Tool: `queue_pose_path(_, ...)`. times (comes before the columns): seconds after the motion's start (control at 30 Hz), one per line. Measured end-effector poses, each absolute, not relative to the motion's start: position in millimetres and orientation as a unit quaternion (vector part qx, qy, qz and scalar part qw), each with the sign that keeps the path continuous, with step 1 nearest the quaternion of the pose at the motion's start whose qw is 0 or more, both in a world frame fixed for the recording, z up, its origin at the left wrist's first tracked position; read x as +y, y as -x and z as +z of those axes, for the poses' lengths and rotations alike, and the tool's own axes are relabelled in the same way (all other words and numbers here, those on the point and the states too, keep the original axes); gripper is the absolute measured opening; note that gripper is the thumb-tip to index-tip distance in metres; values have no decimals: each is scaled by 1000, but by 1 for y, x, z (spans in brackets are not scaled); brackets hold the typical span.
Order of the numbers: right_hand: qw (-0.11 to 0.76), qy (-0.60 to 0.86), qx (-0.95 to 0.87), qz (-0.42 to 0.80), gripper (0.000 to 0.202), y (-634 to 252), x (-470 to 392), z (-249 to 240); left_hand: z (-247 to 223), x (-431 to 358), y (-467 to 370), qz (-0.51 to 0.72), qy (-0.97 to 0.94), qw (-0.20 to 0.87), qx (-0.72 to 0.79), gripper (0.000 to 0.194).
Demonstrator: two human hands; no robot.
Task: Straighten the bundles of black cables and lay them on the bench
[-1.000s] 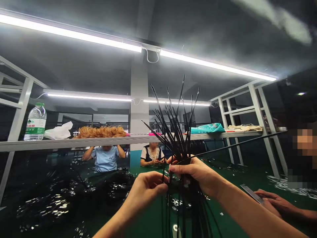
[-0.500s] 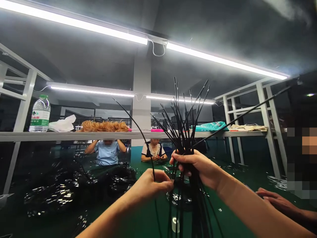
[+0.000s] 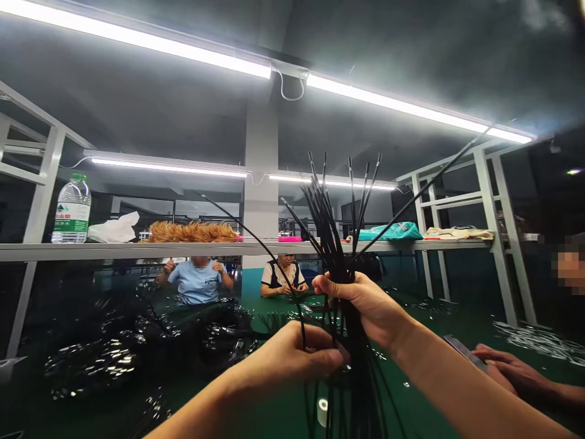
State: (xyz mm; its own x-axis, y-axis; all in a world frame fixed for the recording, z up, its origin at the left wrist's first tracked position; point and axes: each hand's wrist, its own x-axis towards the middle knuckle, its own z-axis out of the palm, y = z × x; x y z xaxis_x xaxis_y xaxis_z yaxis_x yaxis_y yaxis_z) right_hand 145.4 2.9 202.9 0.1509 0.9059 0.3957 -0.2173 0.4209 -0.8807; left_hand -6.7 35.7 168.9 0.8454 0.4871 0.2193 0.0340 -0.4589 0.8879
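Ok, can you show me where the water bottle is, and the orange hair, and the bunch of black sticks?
bottle [image 3: 71,210], head view, on its label.
orange hair [image 3: 192,232], head view, middle of the pile on the shelf.
black sticks [image 3: 336,241], head view, on the bunch just above the right hand [image 3: 365,302].

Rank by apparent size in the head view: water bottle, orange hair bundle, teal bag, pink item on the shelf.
1. Orange hair bundle
2. Teal bag, nearly as large
3. Water bottle
4. Pink item

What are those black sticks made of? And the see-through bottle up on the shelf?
The black sticks in the right hand look like thin plastic or rubber-coated cord: matte, and the loose ones bend. The bottle looks like clear, shiny plastic with a green cap.
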Motion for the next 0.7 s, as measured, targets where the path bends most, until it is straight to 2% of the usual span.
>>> queue_pose_path(0.07, 691, 336, -497, 403, 35, -149, 3, 202, 156, 35, 6, 208, -827, 490, 178, 24)
queue_pose_path(0.23, 705, 340, -481, 395, 42, -155, 5, 194, 127, 41, 9, 186, -825, 477, 241, 28)
queue_pose_path(0.3, 702, 338, -481, 402, 42, -155, 5, 192, 129, 41, 12, 208, -811, 499, 223, 27)
queue_pose_path(0.4, 693, 320, -504, 405, 40, -155, 3, 194, 142, 38, 14, 249, -788, 532, 185, 40)
queue_pose_path(0.53, 677, 320, -529, 401, 37, -155, -2, 198, 144, 36, 8, 245, -788, 531, 189, 38)
queue_pose_path(0.7, 703, 316, -501, 393, 30, -164, -4, 193, 93, 48, 2, 306, -758, 485, 310, 31)
